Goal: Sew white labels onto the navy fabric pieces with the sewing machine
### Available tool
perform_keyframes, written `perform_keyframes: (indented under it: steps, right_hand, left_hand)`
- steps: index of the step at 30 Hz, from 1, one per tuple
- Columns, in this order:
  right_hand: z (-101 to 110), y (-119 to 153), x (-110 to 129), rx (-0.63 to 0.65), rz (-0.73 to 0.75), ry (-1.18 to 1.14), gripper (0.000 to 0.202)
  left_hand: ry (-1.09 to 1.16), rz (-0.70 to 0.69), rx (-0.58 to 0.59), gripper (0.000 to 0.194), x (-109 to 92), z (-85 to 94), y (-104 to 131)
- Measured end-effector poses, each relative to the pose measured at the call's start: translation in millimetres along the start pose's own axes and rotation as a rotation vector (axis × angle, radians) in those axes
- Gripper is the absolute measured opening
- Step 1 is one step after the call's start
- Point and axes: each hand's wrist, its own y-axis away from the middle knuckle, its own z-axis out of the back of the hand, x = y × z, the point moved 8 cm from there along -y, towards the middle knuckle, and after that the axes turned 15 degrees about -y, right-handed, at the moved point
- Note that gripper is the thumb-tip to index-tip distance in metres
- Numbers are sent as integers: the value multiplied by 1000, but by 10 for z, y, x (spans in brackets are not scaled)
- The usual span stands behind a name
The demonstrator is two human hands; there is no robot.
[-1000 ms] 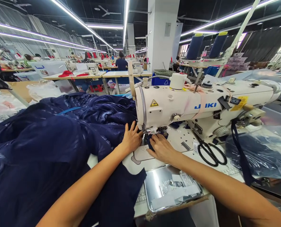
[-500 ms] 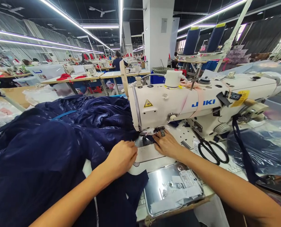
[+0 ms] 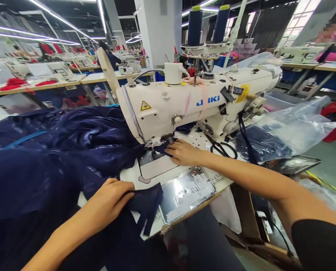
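Note:
A white sewing machine [image 3: 162, 103] stands in front of me, its presser foot [image 3: 153, 152] lowered close to the metal plate. Just right of the foot, my right hand [image 3: 183, 152] has its fingers closed at the edge of a small piece of navy fabric [image 3: 162, 148]. Nearer to me on the left, my left hand [image 3: 113, 195] grips the edge of a navy fabric panel [image 3: 147, 199] at the table's front. Its fingertips are partly hidden. A large heap of navy garments [image 3: 57, 150] lies left of the machine.
Black scissors [image 3: 224, 149] lie behind my right forearm. A metal tray [image 3: 182, 203] with paper labels sits at the table's front edge. Clear plastic bags [image 3: 272, 139] with dark fabric are at the right. Thread cones [image 3: 194, 28] stand behind the machine.
My view has turned right, so the machine appears further left. My left hand has drawn back from the needle area towards me, onto the front fabric. My right hand stays beside the foot.

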Motion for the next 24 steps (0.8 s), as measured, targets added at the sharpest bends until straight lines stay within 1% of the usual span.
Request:
perform_keyframes:
  steps: [3,5,6,7,8,10,11,12,13,15,17,18,21,22,24]
  right_hand:
    - [226,186,47,-48,26,-58,19]
    - [344,322,114,-60,27,-88,15]
    - [373,391,156,-42,28,-104,15]
    - [384,462,200,-11,32,-119,15]
    - [382,533,239,26,34,-130,15]
    - [359,677,277,98,21,-151,14]
    - [349,745,268,122,-1,-162,12]
    - [342,806,243,137,-32,-175,10]
    - [335,860,212,146,-65,-192,8]
    - [314,937,158,156,-119,-241,14]
    - [274,970,149,175,-143,-291,20]
    - [247,972,162,193,-147,-309,19]
    - [186,935,228,244,-140,-362,2]
    - [195,908,242,233,-136,-394,6]
    - [275,838,218,137,-150,-491,12]
  left_hand:
    - [-12,125,-178,27,-15,292,-185]
    - [-73,199,-214,24,-109,394,-398]
    - [-90,229,-221,23,-162,399,-518]
    - [-94,253,-212,23,-207,360,-636]
    - [-75,260,-189,24,-241,276,-744]
    - [-44,271,-137,24,-241,47,-886]
    - [-45,287,-119,24,-200,-67,-911]
    - [-42,295,-127,24,-149,-152,-908]
    - [-36,304,-145,24,-91,-212,-884]
    - [-29,325,-173,26,16,-269,-808]
    - [-38,341,-194,28,68,-250,-742]
    - [-41,344,-206,28,68,-223,-721]
    - [0,341,-244,29,11,-150,-705]
    - [40,343,-254,30,-8,-142,-706]
    - [151,355,-269,33,-23,-153,-707]
